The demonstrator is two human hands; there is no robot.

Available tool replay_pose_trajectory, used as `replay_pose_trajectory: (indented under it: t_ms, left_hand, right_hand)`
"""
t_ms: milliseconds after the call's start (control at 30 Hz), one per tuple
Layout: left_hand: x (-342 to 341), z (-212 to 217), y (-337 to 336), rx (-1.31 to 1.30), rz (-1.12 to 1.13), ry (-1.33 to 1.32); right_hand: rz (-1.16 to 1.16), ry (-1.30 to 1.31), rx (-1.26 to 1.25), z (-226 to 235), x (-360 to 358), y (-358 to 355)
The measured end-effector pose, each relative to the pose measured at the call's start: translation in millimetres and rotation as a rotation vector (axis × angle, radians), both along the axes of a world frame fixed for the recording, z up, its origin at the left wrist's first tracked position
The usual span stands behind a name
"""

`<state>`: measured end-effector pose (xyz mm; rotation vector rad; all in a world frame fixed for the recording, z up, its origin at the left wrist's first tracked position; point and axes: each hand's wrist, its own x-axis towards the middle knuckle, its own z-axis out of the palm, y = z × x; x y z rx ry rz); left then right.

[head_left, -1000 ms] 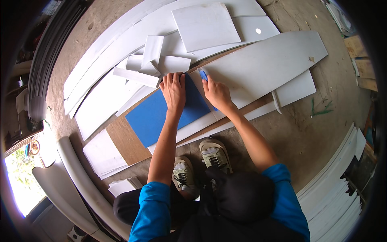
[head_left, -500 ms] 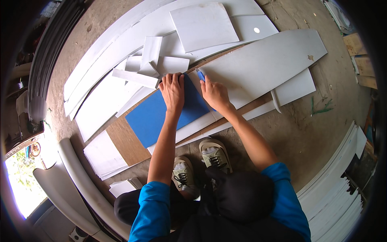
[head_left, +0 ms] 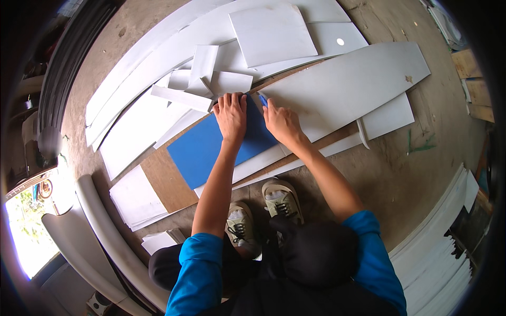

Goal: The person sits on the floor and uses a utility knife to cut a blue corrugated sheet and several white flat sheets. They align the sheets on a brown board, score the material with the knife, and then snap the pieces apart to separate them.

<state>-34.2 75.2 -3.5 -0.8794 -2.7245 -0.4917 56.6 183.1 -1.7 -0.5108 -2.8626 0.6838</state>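
Observation:
A blue rectangular sheet (head_left: 196, 147) lies slantwise across a long pale panel (head_left: 350, 88) on the floor. My left hand (head_left: 231, 117) presses on the sheet near its far edge, its bent fingers reaching the edge. Just beyond the sheet's right edge, my right hand (head_left: 283, 122) is closed around a slim blue tool that looks like a utility knife (head_left: 264, 100). Its tip points away from me, close to the panel's far edge. Whether the tip touches the panel, I cannot tell.
White offcut strips (head_left: 182, 98) lie crosswise beyond my left hand. A square white board (head_left: 274, 34) rests on large white sheets farther away. Brown board (head_left: 167, 178) shows under the blue sheet. My shoes (head_left: 283, 199) stand at the near edge; stacked white strips (head_left: 429, 263) lie at right.
The view has shifted slightly, so the sheets appear a little farther right. Both hands stay almost in place, and the knife sits slightly closer to the blue sheet's edge.

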Motion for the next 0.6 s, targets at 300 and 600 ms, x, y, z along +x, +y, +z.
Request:
replay_pose_trajectory:
  t_ms: [300, 600]
  left_hand:
    - [-2, 0, 0, 0.04, 0.001, -0.069]
    - [-1, -2, 1, 0.081, -0.004, -0.04]
  right_hand:
    - [-0.007, -0.141, 0.065, 21, -10, -22]
    - [0.041, -0.053, 0.027, 5, -18, -11]
